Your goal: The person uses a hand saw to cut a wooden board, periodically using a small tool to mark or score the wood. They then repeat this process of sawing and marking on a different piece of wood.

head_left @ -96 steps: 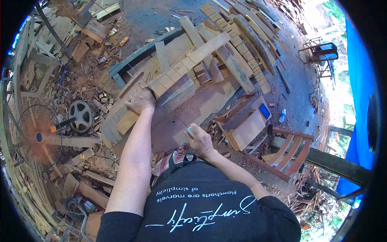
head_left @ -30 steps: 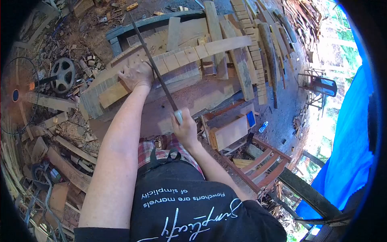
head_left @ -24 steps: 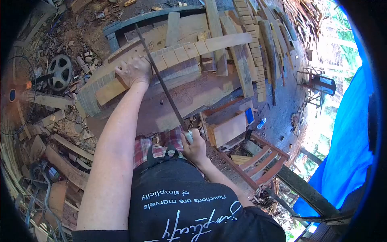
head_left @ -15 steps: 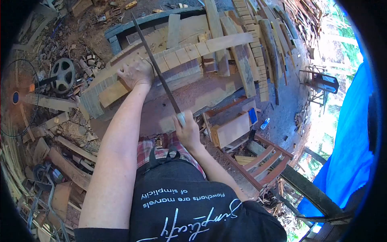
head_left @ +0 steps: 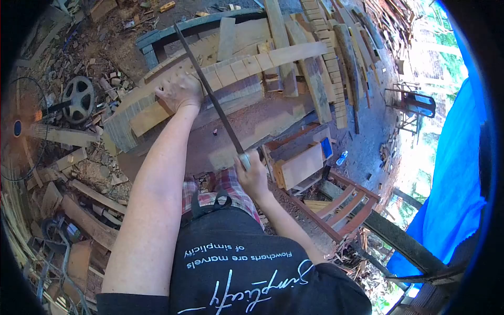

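Note:
My right hand (head_left: 253, 174) is closed round the pale handle of a long handsaw (head_left: 214, 100). The saw's dark blade slants up and left across a long wooden strip (head_left: 236, 72) with evenly spaced lines across it. Just left of the blade, my left hand (head_left: 180, 92) presses on the strip, its fingers bent over the wood. Under the strip is a stack of grooved boards (head_left: 122, 131) on a wide wooden bench (head_left: 257, 127). What the left fingertips touch on the far side is partly hidden.
Loose planks (head_left: 315, 86) lie across the bench's right part. A wooden box frame (head_left: 302, 167) and a slatted chair piece (head_left: 344, 207) stand at the right. A fan (head_left: 17, 128) and a spoked wheel (head_left: 79, 100) are at the left. A bottle (head_left: 342, 158) lies on the ground.
My right hand has moved a little right and down with the saw, and the blade has shifted slightly. My left hand stays on the strip. The whole view has shifted slightly.

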`<state>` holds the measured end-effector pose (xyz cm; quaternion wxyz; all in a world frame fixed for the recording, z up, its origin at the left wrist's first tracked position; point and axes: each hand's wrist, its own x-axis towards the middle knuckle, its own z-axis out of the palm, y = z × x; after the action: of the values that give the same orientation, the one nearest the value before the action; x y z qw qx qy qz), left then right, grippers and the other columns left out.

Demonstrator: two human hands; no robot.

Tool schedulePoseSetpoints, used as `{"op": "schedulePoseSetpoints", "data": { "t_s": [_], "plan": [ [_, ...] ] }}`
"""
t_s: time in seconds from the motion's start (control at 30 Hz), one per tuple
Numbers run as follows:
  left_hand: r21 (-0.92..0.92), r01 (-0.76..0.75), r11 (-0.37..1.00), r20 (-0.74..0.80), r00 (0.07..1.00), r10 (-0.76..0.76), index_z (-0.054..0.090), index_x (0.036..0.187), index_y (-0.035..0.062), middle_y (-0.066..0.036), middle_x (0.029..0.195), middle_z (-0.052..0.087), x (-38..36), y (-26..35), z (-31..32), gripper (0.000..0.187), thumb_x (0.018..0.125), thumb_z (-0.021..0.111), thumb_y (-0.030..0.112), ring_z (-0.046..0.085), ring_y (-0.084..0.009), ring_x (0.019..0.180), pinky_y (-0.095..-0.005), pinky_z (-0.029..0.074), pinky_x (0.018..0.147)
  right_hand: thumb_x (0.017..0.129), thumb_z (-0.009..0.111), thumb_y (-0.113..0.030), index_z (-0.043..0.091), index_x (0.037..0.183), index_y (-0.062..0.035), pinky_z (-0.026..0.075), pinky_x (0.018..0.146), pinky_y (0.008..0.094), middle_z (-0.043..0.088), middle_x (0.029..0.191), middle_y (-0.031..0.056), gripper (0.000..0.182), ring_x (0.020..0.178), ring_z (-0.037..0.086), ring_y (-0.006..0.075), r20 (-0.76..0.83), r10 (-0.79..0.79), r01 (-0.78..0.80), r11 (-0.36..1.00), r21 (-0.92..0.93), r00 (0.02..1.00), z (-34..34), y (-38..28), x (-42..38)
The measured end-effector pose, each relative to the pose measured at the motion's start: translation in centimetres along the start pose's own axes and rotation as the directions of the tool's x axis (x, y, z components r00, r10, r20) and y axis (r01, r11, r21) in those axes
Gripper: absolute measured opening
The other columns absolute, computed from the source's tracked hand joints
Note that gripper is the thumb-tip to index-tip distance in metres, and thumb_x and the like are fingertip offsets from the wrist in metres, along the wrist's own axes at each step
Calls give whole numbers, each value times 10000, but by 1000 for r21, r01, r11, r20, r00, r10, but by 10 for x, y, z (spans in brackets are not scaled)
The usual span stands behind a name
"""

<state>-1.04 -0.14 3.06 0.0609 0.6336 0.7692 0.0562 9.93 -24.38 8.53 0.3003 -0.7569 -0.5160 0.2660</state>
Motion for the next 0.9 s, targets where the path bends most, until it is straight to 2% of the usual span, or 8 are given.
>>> {"op": "schedulePoseSetpoints", "data": {
  "t_s": [0.17, 0.37, 0.47, 0.53, 0.63, 0.77, 0.83, 0.9],
  "plan": [
    [-8, -30, 1000, 46, 998, 30, 695, 989, 180, -83, 928, 690, -2, -3, 0, 284, 872, 471, 310, 590, -273, 967, -451, 346, 821, 881, 638, -216, 473, 863, -45, 464, 558, 432, 579, 680, 177, 239, 657, 609, 398, 48, 165, -163, 986, -44, 985, -24, -5, -50],
    [-64, -87, 994, -203, 976, 72, 716, 896, 120, -74, 858, 690, -3, -7, 16, 264, 818, 496, 242, 591, -252, 929, -430, 322, 844, 884, 631, -203, 458, 879, -46, 443, 558, 468, 577, 694, 208, 234, 674, 579, 444, -54, 12, -9, 999, 40, 998, 31, -26, 45],
    [-94, -51, 994, -244, 969, 27, 713, 889, 126, -66, 866, 688, -4, -4, 12, 254, 819, 500, 246, 589, -247, 937, -430, 328, 848, 880, 637, -200, 476, 897, -39, 449, 568, 471, 589, 716, 204, 228, 694, 589, 441, -40, 50, -48, 998, 41, 998, 19, -21, 22],
    [-112, -6, 994, -47, 999, 0, 708, 888, 135, -66, 871, 687, -2, -4, 4, 238, 817, 503, 234, 589, -246, 954, -427, 336, 843, 874, 651, -188, 489, 894, -34, 463, 570, 448, 599, 723, 188, 224, 689, 604, 421, -39, 59, -60, 998, -10, 997, 1, 0, -27],
    [-40, -18, 999, -81, 997, 15, 691, 917, 192, -72, 858, 689, 0, -6, 11, 213, 846, 507, 272, 601, -246, 914, -425, 339, 798, 865, 666, -177, 501, 894, -36, 474, 570, 421, 609, 731, 174, 219, 687, 614, 402, 34, 184, -185, 982, 38, 982, -27, -2, -57],
    [-77, -31, 997, -93, 995, 24, 692, 925, 192, -72, 849, 690, 0, -7, 16, 225, 859, 498, 285, 603, -246, 913, -425, 344, 797, 869, 656, -182, 482, 927, -36, 463, 571, 445, 593, 737, 204, 234, 692, 593, 429, 16, 26, -27, 999, 26, 1000, 2, 2, 4],
    [-44, -69, 997, -274, 960, 55, 692, 924, 197, -69, 844, 691, 0, -12, 28, 226, 862, 500, 300, 607, -246, 896, -425, 349, 794, 871, 651, -190, 476, 941, -38, 458, 574, 461, 588, 737, 212, 242, 698, 584, 443, 25, 8, -9, 999, 52, 1000, 23, -8, 41],
    [-44, -49, 998, -211, 977, 39, 694, 901, 170, -77, 851, 689, -3, -9, 16, 222, 848, 508, 279, 610, -251, 887, -420, 348, 798, 871, 644, -215, 471, 964, -45, 449, 580, 485, 593, 754, 223, 260, 724, 574, 463, -24, -43, 45, 997, 62, 999, 30, -18, 57]
  ]
}}
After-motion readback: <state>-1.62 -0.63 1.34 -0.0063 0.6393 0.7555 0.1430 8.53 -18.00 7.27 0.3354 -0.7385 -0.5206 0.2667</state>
